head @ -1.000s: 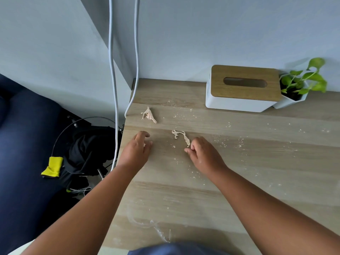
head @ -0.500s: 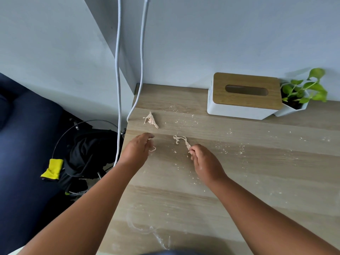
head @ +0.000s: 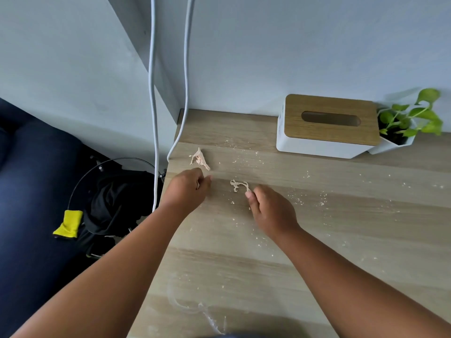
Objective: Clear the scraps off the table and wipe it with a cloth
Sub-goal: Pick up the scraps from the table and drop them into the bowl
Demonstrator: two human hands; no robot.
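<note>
A pale blue-grey wall [head: 292, 45] fills the top of the frame and steps forward at a corner in the upper centre. 2 white cables [head: 152, 93] hang down it, left of centre. At the left edge sits dark navy upholstery [head: 29, 191], with a black bundle on a wire frame [head: 117, 203] and a yellow cloth piece [head: 68, 223] beside it. At the upper right stand a white box with a wooden slotted lid [head: 329, 123] and a green plant in a white pot [head: 410, 123]. Light is soft and even.

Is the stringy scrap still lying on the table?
Partly. The right hand pinches one end of the stringy scrap; its other end rests on the table.
</note>
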